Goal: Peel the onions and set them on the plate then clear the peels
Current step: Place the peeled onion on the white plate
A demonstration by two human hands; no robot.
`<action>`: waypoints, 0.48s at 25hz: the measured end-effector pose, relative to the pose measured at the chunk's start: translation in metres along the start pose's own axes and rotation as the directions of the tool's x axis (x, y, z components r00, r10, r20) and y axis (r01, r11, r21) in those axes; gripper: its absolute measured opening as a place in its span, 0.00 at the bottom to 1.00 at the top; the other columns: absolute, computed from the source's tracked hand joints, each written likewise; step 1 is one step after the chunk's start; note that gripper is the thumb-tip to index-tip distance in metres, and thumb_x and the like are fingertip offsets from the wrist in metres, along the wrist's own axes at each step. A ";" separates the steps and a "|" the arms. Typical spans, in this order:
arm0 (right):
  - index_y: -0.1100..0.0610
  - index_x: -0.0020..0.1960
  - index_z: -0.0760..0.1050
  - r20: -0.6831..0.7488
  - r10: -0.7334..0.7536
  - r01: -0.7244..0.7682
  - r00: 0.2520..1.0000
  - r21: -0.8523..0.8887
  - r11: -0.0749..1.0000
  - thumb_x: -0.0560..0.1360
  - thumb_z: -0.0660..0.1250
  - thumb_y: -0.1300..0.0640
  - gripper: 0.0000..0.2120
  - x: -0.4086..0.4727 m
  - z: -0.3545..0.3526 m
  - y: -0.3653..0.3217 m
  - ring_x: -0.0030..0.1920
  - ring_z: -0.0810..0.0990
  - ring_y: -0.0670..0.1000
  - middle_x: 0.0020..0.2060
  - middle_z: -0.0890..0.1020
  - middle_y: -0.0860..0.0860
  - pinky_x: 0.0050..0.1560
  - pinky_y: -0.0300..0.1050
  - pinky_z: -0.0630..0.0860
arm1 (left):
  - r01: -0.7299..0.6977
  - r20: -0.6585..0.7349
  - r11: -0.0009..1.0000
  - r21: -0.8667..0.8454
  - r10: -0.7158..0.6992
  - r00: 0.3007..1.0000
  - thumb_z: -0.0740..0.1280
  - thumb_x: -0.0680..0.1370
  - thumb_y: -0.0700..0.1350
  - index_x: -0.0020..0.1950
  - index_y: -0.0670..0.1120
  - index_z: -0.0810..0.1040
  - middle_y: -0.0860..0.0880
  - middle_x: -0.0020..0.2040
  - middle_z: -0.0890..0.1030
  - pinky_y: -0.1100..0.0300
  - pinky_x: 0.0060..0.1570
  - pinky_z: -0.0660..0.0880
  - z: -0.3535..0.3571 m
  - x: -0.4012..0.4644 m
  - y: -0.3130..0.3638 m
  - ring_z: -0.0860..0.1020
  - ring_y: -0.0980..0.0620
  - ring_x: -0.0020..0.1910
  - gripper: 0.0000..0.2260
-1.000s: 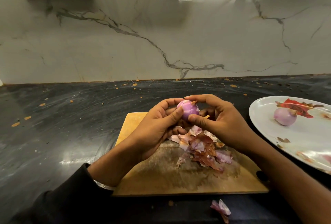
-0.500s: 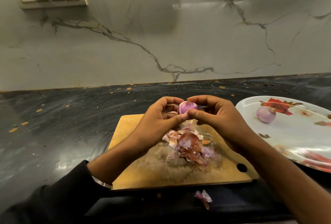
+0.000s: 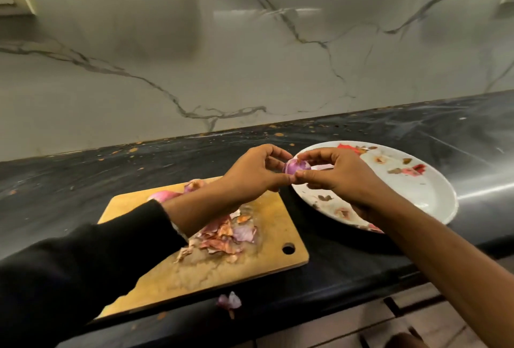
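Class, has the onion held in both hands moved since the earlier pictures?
Yes. The onion was above the cutting board; now it is to the right, over the plate's near-left rim.

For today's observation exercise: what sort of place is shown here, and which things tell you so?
Most likely a home kitchen counter: a wooden cutting board strewn with onion peels, a floral plate beside it, and a marble-patterned backsplash behind the dark countertop.

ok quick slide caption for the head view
Both hands hold a peeled onion over the plate's edge, peels piled on the cutting board.
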State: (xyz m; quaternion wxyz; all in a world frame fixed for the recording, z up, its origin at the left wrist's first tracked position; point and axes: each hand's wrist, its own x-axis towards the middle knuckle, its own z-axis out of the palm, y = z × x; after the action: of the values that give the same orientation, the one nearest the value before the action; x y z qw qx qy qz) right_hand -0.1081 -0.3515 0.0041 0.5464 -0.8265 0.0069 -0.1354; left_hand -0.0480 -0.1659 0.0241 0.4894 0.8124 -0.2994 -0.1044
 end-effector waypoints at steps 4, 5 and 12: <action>0.54 0.60 0.81 -0.042 0.063 -0.066 0.997 -0.087 0.994 0.67 0.81 0.55 0.23 -0.002 -0.030 0.018 0.51 0.84 0.49 0.52 0.84 0.49 0.52 0.47 0.84 | -0.022 0.050 0.993 0.116 0.017 0.999 0.78 0.71 0.44 0.59 0.48 0.77 0.52 0.48 0.84 0.51 0.53 0.81 0.029 0.030 0.005 0.83 0.54 0.47 0.19; 0.54 0.60 0.81 -0.053 0.069 -0.075 0.996 -0.117 0.990 0.66 0.81 0.54 0.23 -0.001 -0.033 0.022 0.52 0.83 0.48 0.52 0.84 0.49 0.52 0.47 0.84 | -0.034 0.056 0.988 0.152 0.026 0.998 0.78 0.71 0.45 0.59 0.49 0.77 0.52 0.49 0.84 0.52 0.54 0.81 0.034 0.036 0.005 0.82 0.55 0.48 0.19; 0.52 0.53 0.81 -0.179 0.047 -0.103 0.983 -0.318 0.942 0.63 0.83 0.49 0.21 0.001 -0.034 0.040 0.48 0.82 0.47 0.46 0.84 0.47 0.46 0.41 0.78 | -0.099 0.121 0.910 0.403 0.054 0.991 0.78 0.70 0.46 0.60 0.48 0.78 0.53 0.52 0.82 0.57 0.56 0.78 0.051 0.064 -0.004 0.79 0.56 0.52 0.20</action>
State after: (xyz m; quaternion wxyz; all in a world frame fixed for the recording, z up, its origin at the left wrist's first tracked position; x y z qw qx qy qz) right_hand -0.1098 -0.3979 -0.0192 0.4043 -0.8902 0.1070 -0.1807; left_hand -0.0188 -0.2398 0.0026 0.2959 0.8775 -0.3719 -0.0638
